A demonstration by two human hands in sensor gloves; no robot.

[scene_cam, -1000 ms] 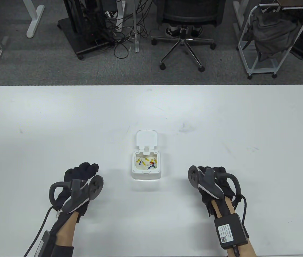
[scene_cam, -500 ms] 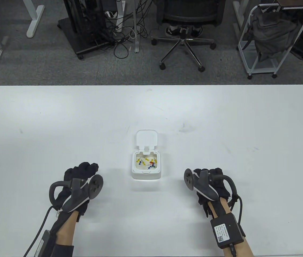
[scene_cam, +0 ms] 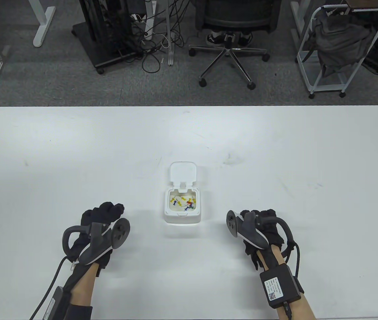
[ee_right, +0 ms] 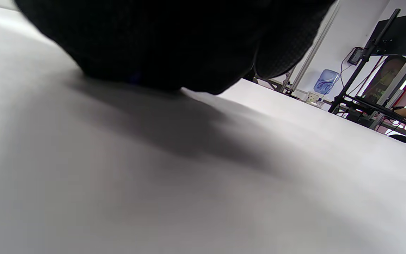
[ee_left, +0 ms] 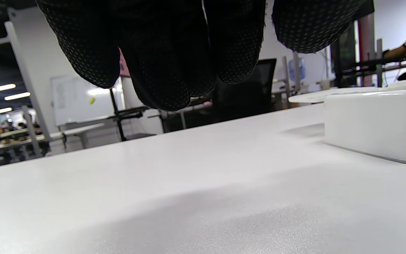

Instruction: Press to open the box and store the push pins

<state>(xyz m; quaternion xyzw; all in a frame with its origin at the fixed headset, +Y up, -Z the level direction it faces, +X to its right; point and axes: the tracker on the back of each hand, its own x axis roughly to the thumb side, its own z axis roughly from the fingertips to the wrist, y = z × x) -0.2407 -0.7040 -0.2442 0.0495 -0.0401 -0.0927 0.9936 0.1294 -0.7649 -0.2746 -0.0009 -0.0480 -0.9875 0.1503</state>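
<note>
A small white box point(scene_cam: 182, 218) stands near the middle of the white table point(scene_cam: 75, 150), its hinged lid point(scene_cam: 182, 172) flipped open toward the far side. Several coloured push pins point(scene_cam: 183, 202) lie inside. My left hand point(scene_cam: 103, 213) rests left of the box with curled fingers point(ee_left: 164, 53) and holds nothing; the box's side point(ee_left: 375, 120) shows at the right of the left wrist view. My right hand point(scene_cam: 262, 216) rests on the table right of the box, also empty. In the right wrist view its dark glove point(ee_right: 171, 42) fills the top.
Beyond the table's far edge are an office chair point(scene_cam: 229, 43), a white rack with a grey bag point(scene_cam: 339, 46) and a dark cart with cables point(scene_cam: 108, 33). No loose pins show on the tabletop.
My right hand has slid a little to the left, toward the box, and turned slightly. My left hand and the box have stayed put.
</note>
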